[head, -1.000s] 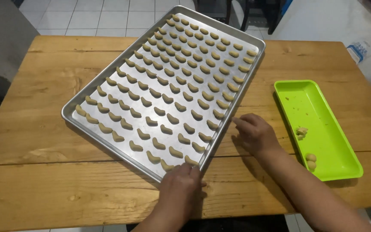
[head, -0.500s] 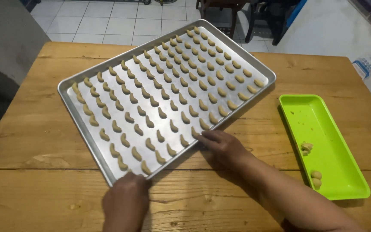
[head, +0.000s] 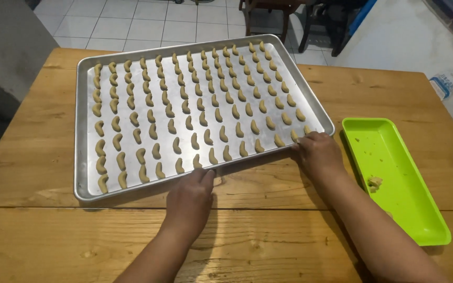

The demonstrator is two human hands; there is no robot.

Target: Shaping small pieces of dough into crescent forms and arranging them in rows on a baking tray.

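Wooden surface point(head: 38, 157) carries a metal baking tray point(head: 82, 131) full of curved dough pieces point(head: 195, 140). I see my left hand point(head: 190, 202) and right hand point(head: 318, 153) apart, fingers pressing the tray's near edge. Green rectangular tray point(head: 394, 157) lies just right; a white-blue package point(head: 443, 84) lies on the floor beyond.

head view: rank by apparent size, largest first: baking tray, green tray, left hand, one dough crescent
1. Baking tray
2. Green tray
3. Left hand, though it sits nearest the camera, so it looks bigger than it is
4. Dough crescent
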